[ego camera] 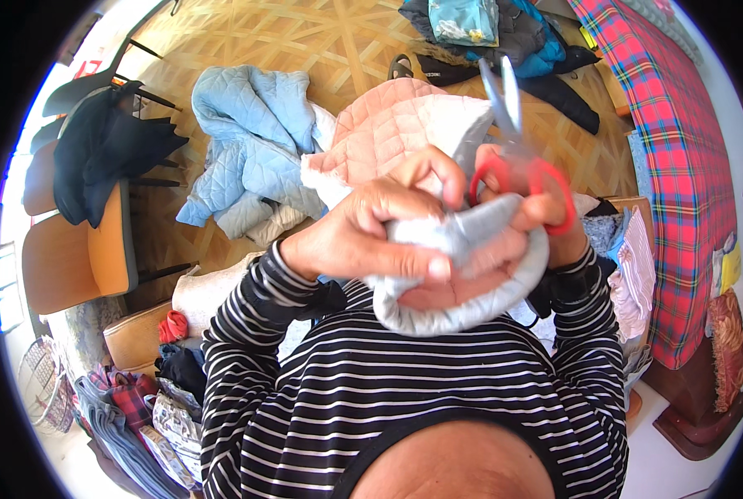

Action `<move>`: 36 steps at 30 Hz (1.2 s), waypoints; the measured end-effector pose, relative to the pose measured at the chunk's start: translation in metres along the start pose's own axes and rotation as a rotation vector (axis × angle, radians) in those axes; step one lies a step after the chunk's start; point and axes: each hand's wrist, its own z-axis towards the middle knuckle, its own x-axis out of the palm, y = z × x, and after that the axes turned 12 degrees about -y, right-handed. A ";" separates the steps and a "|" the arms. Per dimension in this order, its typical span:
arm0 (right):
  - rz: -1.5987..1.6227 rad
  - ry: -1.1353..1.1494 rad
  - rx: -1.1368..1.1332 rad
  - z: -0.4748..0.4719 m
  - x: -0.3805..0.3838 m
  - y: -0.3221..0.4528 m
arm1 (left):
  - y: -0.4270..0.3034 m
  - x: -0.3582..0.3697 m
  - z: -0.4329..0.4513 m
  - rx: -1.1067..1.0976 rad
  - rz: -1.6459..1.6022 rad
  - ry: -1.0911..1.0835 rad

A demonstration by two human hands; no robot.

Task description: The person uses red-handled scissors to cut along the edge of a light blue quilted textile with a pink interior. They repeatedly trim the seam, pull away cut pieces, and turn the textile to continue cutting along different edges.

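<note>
A grey fabric piece with a padded, rounded edge and a pink inner side [465, 318] is held up before my chest. My left hand [396, 224] pinches its upper left edge between thumb and fingers. At its upper right, my right hand [527, 193] grips the cloth, with the red finger loops of a pair of scissors [502, 100] around its fingers. The scissor blades point up and away, slightly parted and blurred. Beyond my hands lies a quilted pink cloth with a white underside [384, 125], close to a quilted light blue cloth [253, 143] on the floor.
Chairs [66, 262] stand at the left, one bearing a dark garment [97, 156]. Folded clothes [122, 405] are piled at lower left, more clothes [633, 268] at right. A red plaid cover [683, 187] runs along the right side. Dark jackets [527, 37] lie on the floor ahead.
</note>
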 end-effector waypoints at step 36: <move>-0.283 0.022 0.417 -0.008 -0.032 -0.032 | 0.104 -0.021 -0.027 -0.626 -0.638 -0.410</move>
